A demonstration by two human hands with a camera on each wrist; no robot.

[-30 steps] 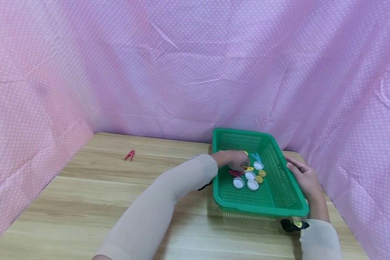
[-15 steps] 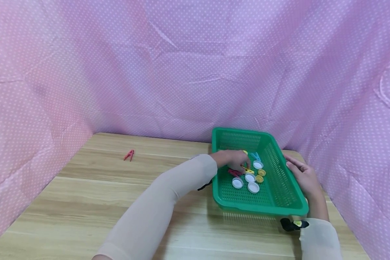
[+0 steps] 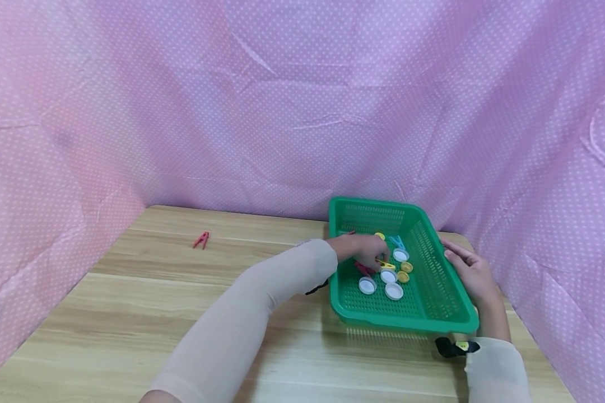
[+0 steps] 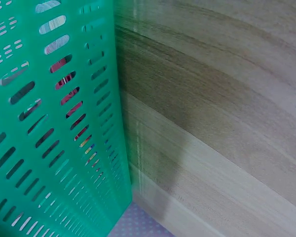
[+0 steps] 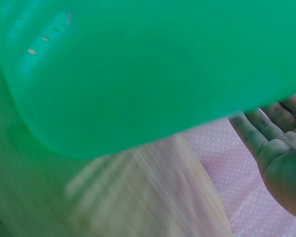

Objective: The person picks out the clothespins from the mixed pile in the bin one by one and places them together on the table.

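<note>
"Green plastic forms the basket, seen from above in the head view at the right of the wooden table. What do the wrist views add?"

"Left wrist: its slotted wall at close range, red and yellow glimpses showing through the slots. Right wrist: a smooth, blurred stretch of basket, with the palm of the right hand beside it. Only the head view shows the left hand and the contents laid out."

"How are the hands disposed?"

"The left crosses the basket's left rim, fingers bent downward; whether they pinch anything cannot be told. The right touches the right rim from outside, fingers nearly straight, thumb parted from them."

"And the small pieces, relative to the hands?"

"A yellow clip lies at the left fingertips, dark red clips partly beneath that hand. White caps lie on its near and right sides; two yellow caps and a blue clip lie between the hands. One pinkish-red clip rests on the table, well apart, left of both hands."
</note>
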